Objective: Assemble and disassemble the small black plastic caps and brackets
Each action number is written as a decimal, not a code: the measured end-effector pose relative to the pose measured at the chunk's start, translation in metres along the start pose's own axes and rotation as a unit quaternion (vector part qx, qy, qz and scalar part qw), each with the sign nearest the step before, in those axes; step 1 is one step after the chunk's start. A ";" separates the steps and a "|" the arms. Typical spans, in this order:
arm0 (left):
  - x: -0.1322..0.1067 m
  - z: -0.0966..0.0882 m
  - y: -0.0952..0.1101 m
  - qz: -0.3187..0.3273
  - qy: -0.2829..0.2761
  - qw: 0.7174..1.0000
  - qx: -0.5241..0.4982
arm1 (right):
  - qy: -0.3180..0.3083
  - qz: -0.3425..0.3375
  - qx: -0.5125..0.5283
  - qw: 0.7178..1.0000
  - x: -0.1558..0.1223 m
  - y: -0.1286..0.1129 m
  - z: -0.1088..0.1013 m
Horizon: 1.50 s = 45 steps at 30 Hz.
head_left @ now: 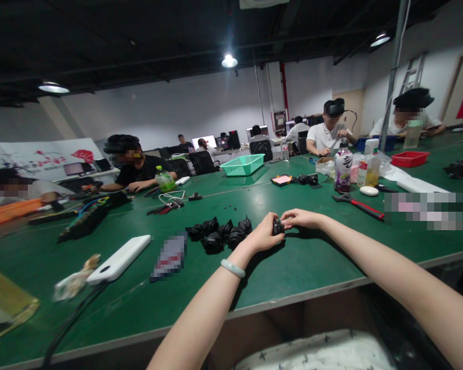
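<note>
Both my hands meet over the green table (293, 267) on one small black part (278, 226). My left hand (265, 235) wraps round the part from the left; a pale bracelet sits on that wrist. My right hand (299, 218) pinches the same part from the right with closed fingers. Just left of my hands lies a cluster of several similar black parts (219, 234).
A white power bank (119, 258) with a cable and a crumpled wrapper (74, 280) lie at the left. Red-handled pliers (358, 205), bottles (343, 169), a teal basket (242, 165) and a red tray (409, 159) sit farther back. Other people work along the far sides.
</note>
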State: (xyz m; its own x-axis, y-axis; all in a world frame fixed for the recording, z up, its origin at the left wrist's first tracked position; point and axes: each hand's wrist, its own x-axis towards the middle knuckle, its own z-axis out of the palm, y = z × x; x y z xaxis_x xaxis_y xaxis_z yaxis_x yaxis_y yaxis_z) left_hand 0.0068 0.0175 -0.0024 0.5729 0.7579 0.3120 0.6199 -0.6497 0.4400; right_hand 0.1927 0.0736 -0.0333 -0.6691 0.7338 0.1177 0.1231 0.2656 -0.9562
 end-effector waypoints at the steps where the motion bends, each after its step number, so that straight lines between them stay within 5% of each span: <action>1: 0.000 0.000 0.000 0.000 0.001 1.000 0.001 | -0.001 0.003 -0.001 1.000 0.000 0.001 0.000; 12: 0.000 -0.001 0.002 0.000 -0.003 1.000 -0.004 | -0.007 0.002 -0.011 1.000 0.003 0.004 0.001; 22: 0.000 0.000 -0.001 0.015 0.002 1.000 -0.001 | 0.089 0.018 0.063 0.994 0.002 -0.001 -0.002; 28: 0.000 0.001 -0.003 0.025 0.001 1.000 0.002 | 0.092 0.004 0.074 0.993 -0.002 -0.009 0.000; 45: 0.000 0.002 -0.004 0.018 -0.004 1.000 0.007 | 0.105 0.011 -0.033 0.994 0.007 0.010 -0.003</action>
State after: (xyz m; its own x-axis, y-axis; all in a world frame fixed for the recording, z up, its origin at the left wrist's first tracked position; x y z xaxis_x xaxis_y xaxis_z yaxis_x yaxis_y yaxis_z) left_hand 0.0055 0.0201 -0.0054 0.5982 0.7343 0.3208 0.6072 -0.6767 0.4165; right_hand 0.1914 0.0829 -0.0416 -0.4990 0.8524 0.1560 0.1889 0.2827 -0.9404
